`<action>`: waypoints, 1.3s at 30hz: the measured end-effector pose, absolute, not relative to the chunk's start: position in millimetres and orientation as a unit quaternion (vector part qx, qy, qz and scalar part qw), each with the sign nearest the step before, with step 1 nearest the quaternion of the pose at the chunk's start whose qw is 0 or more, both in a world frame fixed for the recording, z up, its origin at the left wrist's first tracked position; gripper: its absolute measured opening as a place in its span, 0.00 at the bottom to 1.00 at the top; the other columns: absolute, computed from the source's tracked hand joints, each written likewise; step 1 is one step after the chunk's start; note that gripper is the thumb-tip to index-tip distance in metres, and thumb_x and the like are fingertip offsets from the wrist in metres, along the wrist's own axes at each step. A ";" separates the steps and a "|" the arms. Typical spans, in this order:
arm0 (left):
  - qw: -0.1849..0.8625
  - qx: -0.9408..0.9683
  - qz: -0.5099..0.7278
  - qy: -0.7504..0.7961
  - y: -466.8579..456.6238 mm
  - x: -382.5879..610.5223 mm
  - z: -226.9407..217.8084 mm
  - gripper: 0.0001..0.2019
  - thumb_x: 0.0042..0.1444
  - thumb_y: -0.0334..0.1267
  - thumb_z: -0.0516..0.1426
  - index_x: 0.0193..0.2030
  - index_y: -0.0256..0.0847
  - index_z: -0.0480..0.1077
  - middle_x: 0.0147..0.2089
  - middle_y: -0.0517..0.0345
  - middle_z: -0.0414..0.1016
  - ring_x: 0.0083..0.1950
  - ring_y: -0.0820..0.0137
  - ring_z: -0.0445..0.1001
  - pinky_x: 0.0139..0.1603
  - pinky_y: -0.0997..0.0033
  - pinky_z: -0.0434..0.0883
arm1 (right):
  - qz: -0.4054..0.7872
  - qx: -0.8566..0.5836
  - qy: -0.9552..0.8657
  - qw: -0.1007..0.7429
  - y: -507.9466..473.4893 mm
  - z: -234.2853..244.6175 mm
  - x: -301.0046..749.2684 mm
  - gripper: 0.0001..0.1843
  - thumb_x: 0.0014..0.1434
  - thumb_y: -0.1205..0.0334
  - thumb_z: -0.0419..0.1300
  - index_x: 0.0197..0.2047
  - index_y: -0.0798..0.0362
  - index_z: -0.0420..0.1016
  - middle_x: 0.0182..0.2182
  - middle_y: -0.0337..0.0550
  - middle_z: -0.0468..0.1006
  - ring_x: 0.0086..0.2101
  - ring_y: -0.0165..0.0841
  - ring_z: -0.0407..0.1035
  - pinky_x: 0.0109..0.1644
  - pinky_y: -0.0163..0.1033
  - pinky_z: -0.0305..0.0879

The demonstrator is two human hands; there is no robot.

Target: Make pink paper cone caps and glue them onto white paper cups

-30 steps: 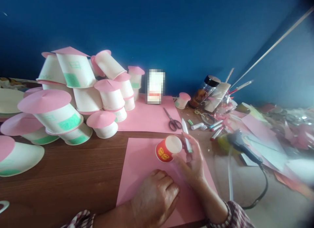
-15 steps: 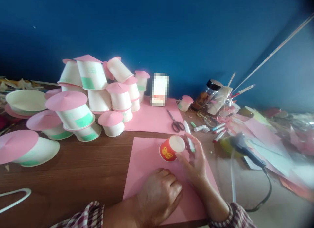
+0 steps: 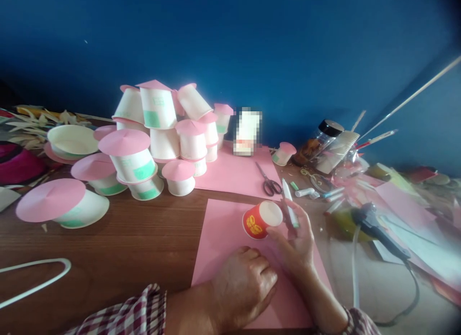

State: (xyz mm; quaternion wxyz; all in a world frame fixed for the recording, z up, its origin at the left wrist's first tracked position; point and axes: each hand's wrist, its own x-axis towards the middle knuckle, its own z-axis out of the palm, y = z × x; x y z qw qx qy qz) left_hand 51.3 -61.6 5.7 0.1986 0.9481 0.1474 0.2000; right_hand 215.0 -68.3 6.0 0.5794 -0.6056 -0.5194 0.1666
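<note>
A red paper cup [image 3: 256, 222] with a yellow pattern stands upside down on a pink paper sheet [image 3: 212, 239], its white base facing up. My right hand [image 3: 300, 239] is closed on the cup's right side, thumb at the near edge and fingers behind. Just beyond those fingers lies a white marker with a green end [image 3: 285, 190]. My left hand [image 3: 245, 287] rests on the sheet nearer to me, back upward and fingers curled; its palm is hidden. Black-handled scissors [image 3: 272, 186] lie on a second pink sheet [image 3: 230, 169] behind.
White paper cups with pink cone tops [image 3: 158, 109] are stacked at left. A phone [image 3: 247, 132] stands by the blue wall, a small topped cup [image 3: 284, 153] beside it. To the right are a black-lidded jar [image 3: 320, 138], pens, and a glue gun [image 3: 378, 229] with its cord.
The view has swung slightly left, so everything sits further right in the picture. Both hands and the red cup keep the same places on the sheet.
</note>
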 end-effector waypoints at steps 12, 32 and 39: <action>0.204 0.948 0.192 0.150 -61.1 50.3 8.7 0.08 0.61 0.37 0.50 0.31 0.41 0.63 0.30 0.60 0.69 0.33 0.68 0.63 0.36 0.65 0.58 | 0.161 -0.604 -0.520 0.582 -66.9 7.0 211.5 0.35 0.49 0.62 0.67 0.58 0.50 0.61 0.52 0.52 0.71 0.50 0.42 0.68 0.52 0.50 0.67; 0.198 0.951 0.182 0.149 -60.9 50.2 10.5 0.09 0.62 0.38 0.49 0.31 0.41 0.64 0.30 0.60 0.70 0.33 0.68 0.64 0.37 0.66 0.59 | 0.138 -0.618 -0.522 0.572 -65.2 8.0 212.2 0.35 0.47 0.60 0.68 0.57 0.51 0.63 0.50 0.51 0.72 0.49 0.42 0.68 0.50 0.49 0.67; 0.197 0.951 0.184 0.154 -61.0 51.2 10.8 0.10 0.62 0.38 0.48 0.30 0.40 0.64 0.30 0.59 0.70 0.33 0.68 0.64 0.36 0.66 0.59 | 0.146 -0.615 -0.519 0.575 -66.1 8.2 211.9 0.36 0.47 0.61 0.68 0.58 0.51 0.63 0.51 0.52 0.72 0.50 0.42 0.67 0.51 0.51 0.67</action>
